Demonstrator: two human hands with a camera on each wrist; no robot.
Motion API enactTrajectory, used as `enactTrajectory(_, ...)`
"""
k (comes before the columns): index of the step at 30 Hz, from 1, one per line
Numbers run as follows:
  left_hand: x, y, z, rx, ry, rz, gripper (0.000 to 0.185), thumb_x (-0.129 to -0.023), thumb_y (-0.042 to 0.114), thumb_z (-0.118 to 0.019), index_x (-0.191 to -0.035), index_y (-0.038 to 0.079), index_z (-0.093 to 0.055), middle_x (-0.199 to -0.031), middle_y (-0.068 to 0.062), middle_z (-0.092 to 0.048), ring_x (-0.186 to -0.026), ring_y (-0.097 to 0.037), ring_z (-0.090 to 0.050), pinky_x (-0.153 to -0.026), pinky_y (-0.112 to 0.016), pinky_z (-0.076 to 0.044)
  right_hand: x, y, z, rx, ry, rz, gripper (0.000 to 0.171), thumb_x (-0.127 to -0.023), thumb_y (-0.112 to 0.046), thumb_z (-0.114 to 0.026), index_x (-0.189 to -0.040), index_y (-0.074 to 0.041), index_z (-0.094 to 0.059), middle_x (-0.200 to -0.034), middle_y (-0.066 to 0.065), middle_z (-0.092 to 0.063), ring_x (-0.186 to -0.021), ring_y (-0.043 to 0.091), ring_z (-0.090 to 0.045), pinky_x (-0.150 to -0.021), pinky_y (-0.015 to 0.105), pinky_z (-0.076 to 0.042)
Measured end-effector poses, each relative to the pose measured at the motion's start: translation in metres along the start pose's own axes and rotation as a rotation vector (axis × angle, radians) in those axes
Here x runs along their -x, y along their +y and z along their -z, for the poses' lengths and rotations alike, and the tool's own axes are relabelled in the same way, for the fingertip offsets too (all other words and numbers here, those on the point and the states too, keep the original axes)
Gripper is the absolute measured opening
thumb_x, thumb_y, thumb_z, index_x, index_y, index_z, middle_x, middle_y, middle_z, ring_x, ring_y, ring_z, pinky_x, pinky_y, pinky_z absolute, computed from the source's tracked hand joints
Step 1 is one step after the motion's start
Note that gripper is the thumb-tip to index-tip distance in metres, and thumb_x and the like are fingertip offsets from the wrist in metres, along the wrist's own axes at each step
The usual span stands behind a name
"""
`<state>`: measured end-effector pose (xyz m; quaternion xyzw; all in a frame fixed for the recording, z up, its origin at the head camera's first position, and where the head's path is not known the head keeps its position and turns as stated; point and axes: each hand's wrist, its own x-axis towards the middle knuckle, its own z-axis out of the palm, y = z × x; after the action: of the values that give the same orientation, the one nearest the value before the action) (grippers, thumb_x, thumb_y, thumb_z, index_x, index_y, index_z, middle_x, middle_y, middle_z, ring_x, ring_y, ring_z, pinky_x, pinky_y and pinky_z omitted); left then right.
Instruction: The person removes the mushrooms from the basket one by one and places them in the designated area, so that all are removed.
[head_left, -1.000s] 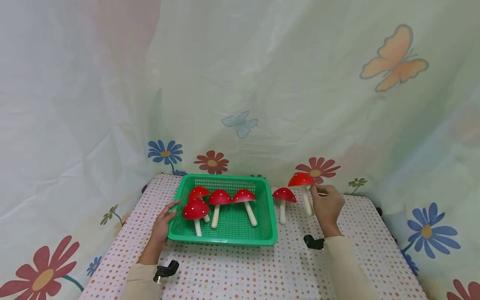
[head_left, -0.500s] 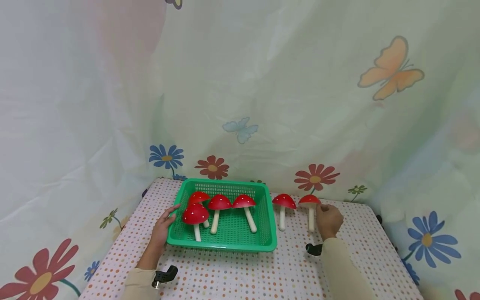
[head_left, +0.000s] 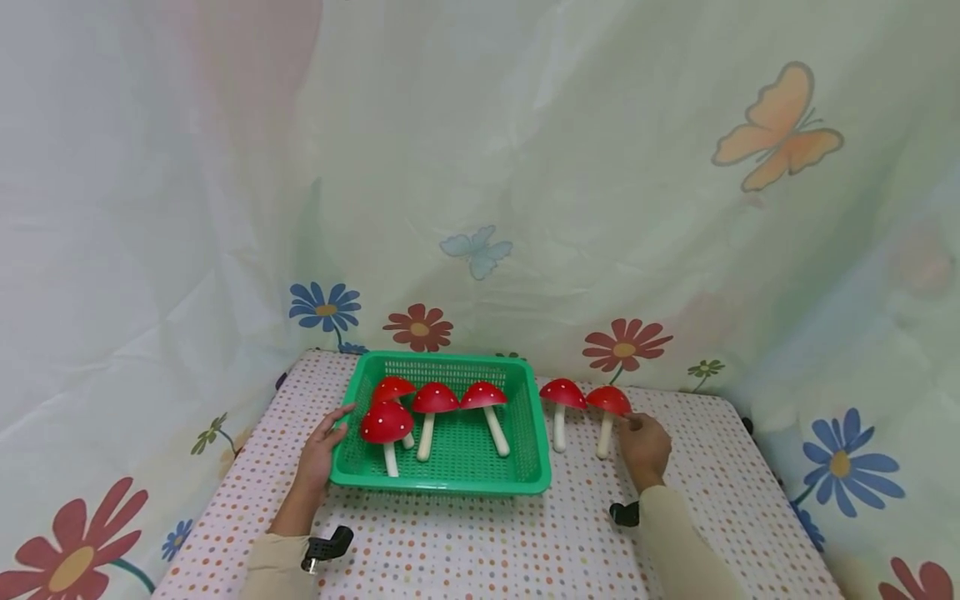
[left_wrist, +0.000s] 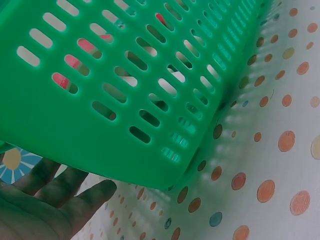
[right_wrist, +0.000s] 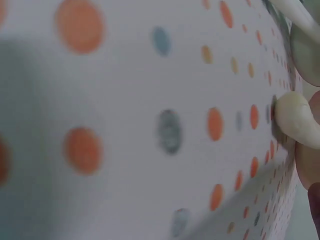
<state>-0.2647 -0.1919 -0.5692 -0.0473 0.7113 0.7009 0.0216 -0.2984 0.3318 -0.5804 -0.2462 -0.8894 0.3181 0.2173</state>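
Note:
A green slotted basket (head_left: 442, 482) stands mid-table with several red white-dotted mushrooms in it, such as the front one (head_left: 386, 423). Two more mushrooms lie on the dotted cloth to its right, one (head_left: 559, 398) near the basket and another (head_left: 607, 404) beside it. My right hand (head_left: 633, 425) has its curled fingers on the right edge of that outer mushroom's cap. My left hand (head_left: 330, 429) rests open against the basket's left wall (left_wrist: 125, 100), fingers (left_wrist: 50, 195) straight. The right wrist view is blurred and shows a cream stem end (right_wrist: 295, 120).
The table wears a polka-dot cloth (head_left: 487, 542) and is backed closely by a pale curtain (head_left: 480, 208) printed with flowers and butterflies. Bare cloth lies in front of the basket and right of my right hand.
My right hand has brought the raised mushroom down onto the cloth beside the other loose one. The left hand has stayed on the basket's side.

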Motion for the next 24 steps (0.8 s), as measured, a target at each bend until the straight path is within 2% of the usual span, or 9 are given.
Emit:
enactTrajectory(4,0.0,0.002,0.001,0.011,0.002,0.005,0.043,-0.107,0.03,-0.038,-0.148,0.02,-0.043,-0.164,-0.004,-0.021,-0.146,-0.033,-0.031,-0.11,-0.046,-0.038,0.004,0.001,0.0,0.021,-0.012,0.012,0.027,-0.097,-0.017,-0.056,-0.115,0.0,-0.068,-0.103,0.021,-0.07,-0.088,0.032,-0.066,-0.07,0.045,-0.052)
enactTrajectory(10,0.002,0.006,0.0,0.026,-0.006,0.006,0.042,-0.107,0.028,-0.038,-0.148,0.019,-0.044,-0.165,-0.004,-0.017,-0.151,-0.033,-0.019,-0.116,-0.052,-0.028,0.009,0.007,0.0,0.051,0.035,0.059,0.026,-0.095,-0.016,-0.061,-0.115,-0.001,-0.066,-0.101,0.021,-0.071,-0.088,0.033,-0.068,-0.067,0.044,-0.054)
enactTrajectory(13,0.001,0.006,0.0,0.034,-0.011,0.0,0.042,-0.107,0.027,-0.037,-0.148,0.019,-0.043,-0.166,-0.004,-0.017,-0.152,-0.033,-0.017,-0.117,-0.053,-0.027,-0.001,0.023,-0.015,0.025,0.1,0.155,0.025,-0.095,-0.021,-0.063,-0.113,-0.005,-0.067,-0.097,0.017,-0.072,-0.083,0.029,-0.067,-0.063,0.04,-0.054)
enactTrajectory(14,0.001,0.006,0.0,0.034,-0.011,-0.001,0.042,-0.107,0.027,-0.037,-0.148,0.02,-0.043,-0.165,-0.003,-0.017,-0.151,-0.032,-0.019,-0.117,-0.053,-0.028,0.0,0.02,-0.013,0.005,0.097,0.187,0.025,-0.095,-0.022,-0.064,-0.113,-0.006,-0.067,-0.097,0.016,-0.072,-0.084,0.029,-0.067,-0.064,0.04,-0.055)
enactTrajectory(17,0.001,0.006,0.001,0.041,-0.015,0.0,0.043,-0.108,0.027,-0.037,-0.149,0.019,-0.042,-0.165,-0.004,-0.018,-0.15,-0.033,-0.023,-0.115,-0.052,-0.03,0.005,0.0,-0.007,-0.067,0.065,0.321,0.025,-0.094,-0.023,-0.067,-0.113,-0.006,-0.068,-0.098,0.014,-0.072,-0.084,0.028,-0.066,-0.068,0.041,-0.055)
enactTrajectory(19,0.001,0.007,0.0,0.045,-0.016,0.003,0.042,-0.108,0.027,-0.036,-0.149,0.019,-0.042,-0.165,-0.004,-0.018,-0.149,-0.033,-0.026,-0.114,-0.051,-0.032,0.015,-0.031,0.007,-0.132,-0.014,0.366,0.026,-0.094,-0.02,-0.067,-0.116,-0.005,-0.067,-0.102,0.015,-0.071,-0.088,0.03,-0.066,-0.073,0.044,-0.055)
enactTrajectory(20,0.001,0.008,0.0,0.047,-0.02,0.003,0.043,-0.108,0.027,-0.036,-0.149,0.019,-0.041,-0.165,-0.004,-0.018,-0.148,-0.033,-0.026,-0.114,-0.051,-0.032,0.023,-0.052,0.018,-0.161,-0.041,0.386,0.026,-0.094,-0.018,-0.068,-0.116,-0.004,-0.066,-0.102,0.016,-0.07,-0.088,0.03,-0.066,-0.072,0.041,-0.055)
enactTrajectory(24,0.002,0.01,-0.002,0.05,-0.023,0.006,0.043,-0.108,0.026,-0.035,-0.149,0.018,-0.041,-0.165,-0.004,-0.018,-0.148,-0.03,-0.026,-0.114,-0.047,-0.034,0.029,-0.099,0.029,-0.3,-0.093,0.46,0.026,-0.096,-0.02,-0.066,-0.117,-0.007,-0.067,-0.101,0.012,-0.07,-0.087,0.023,-0.064,-0.067,0.022,-0.05)
